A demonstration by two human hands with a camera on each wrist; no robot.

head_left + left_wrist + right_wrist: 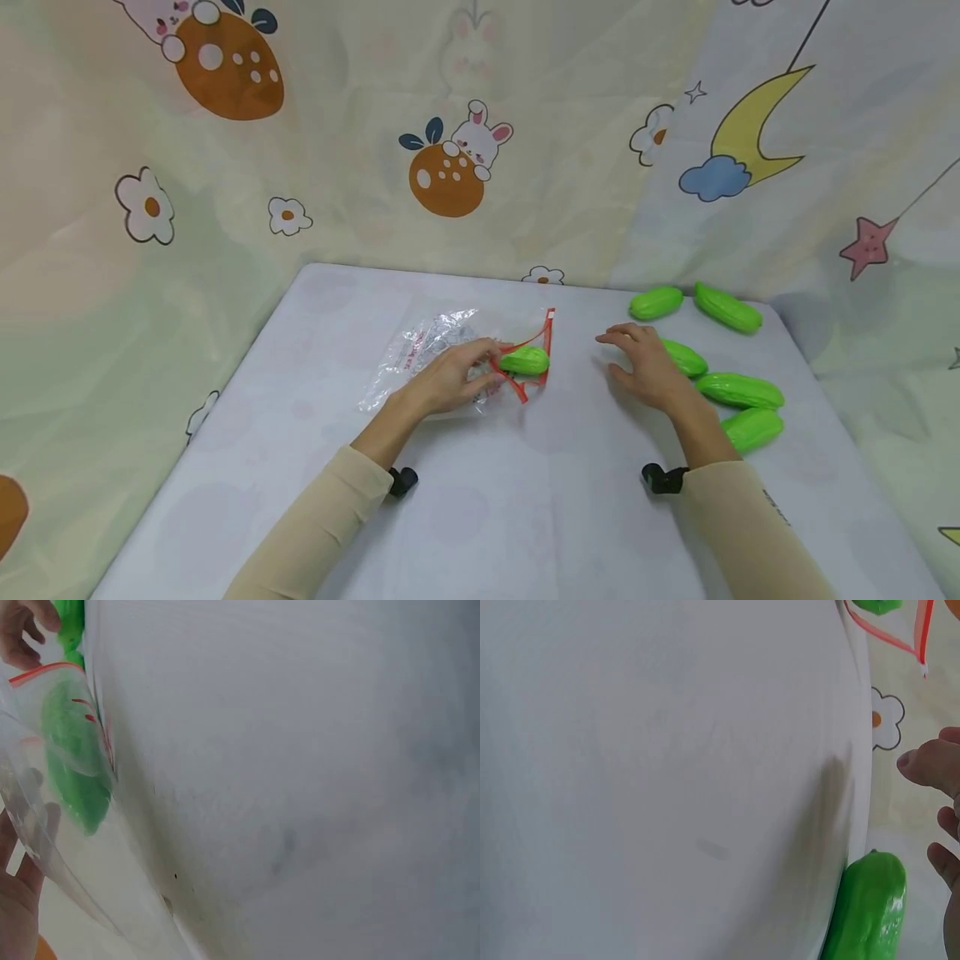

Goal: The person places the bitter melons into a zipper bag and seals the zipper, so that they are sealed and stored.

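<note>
My left hand (456,377) grips a clear zip bag (420,350) near its red-edged mouth, which gapes toward the right. Inside that opening lies a glossy green toy cucumber (525,360); the left wrist view shows the cucumber (75,754) through the film, with my left fingers partly behind the bag. My right hand (648,367) hovers over the table to the right of the bag, holding nothing, fingers spread and loosely bent. Just beside it is another toy cucumber (684,358), partly hidden by the hand in the head view.
More toy cucumbers lie on the right of the white table (525,500): one (656,302) and another (727,308) by the back edge, and two (741,390) (753,429) nearer my right forearm. A patterned cloth (337,150) hangs behind the table.
</note>
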